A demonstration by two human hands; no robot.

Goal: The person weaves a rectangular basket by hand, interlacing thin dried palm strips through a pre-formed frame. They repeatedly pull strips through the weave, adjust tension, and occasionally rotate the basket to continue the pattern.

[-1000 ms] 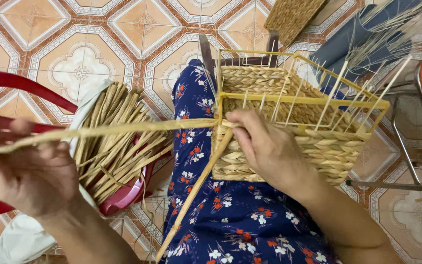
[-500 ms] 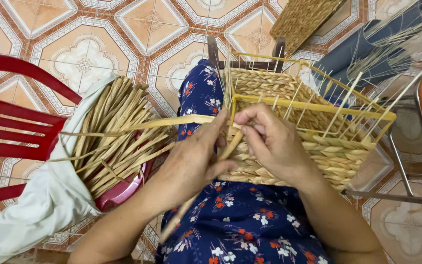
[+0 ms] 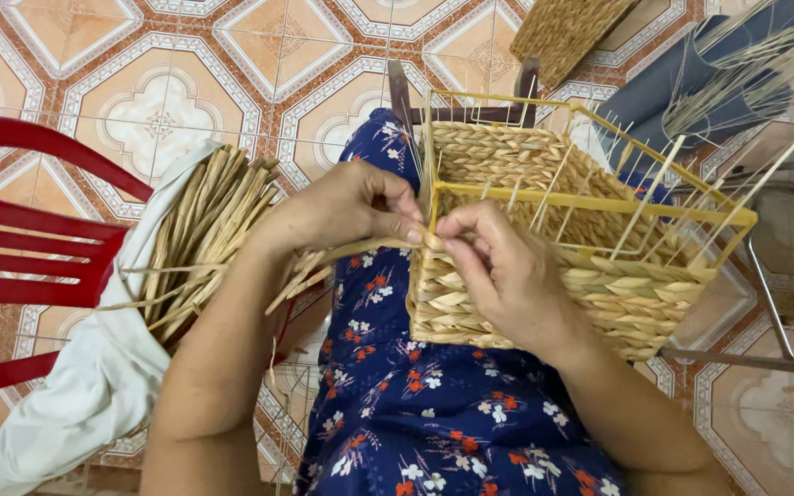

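both hands, left hand [image 3: 346, 209] and right hand [image 3: 498, 266], pinch a straw strand [image 3: 323, 262] at the woven basket [image 3: 544, 239] corner on lap.

basket [image 3: 544, 239] on lap, straw bundle [image 3: 204, 230] left

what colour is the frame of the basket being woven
Yellow: the wire frame of the woven basket shows best in the head view.

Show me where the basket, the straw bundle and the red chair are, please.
basket [image 3: 544, 156]: head view, on the woven inner back wall.
straw bundle [image 3: 204, 230]: head view, on the middle of the stalks.
red chair [image 3: 20, 239]: head view, on a seat slat.
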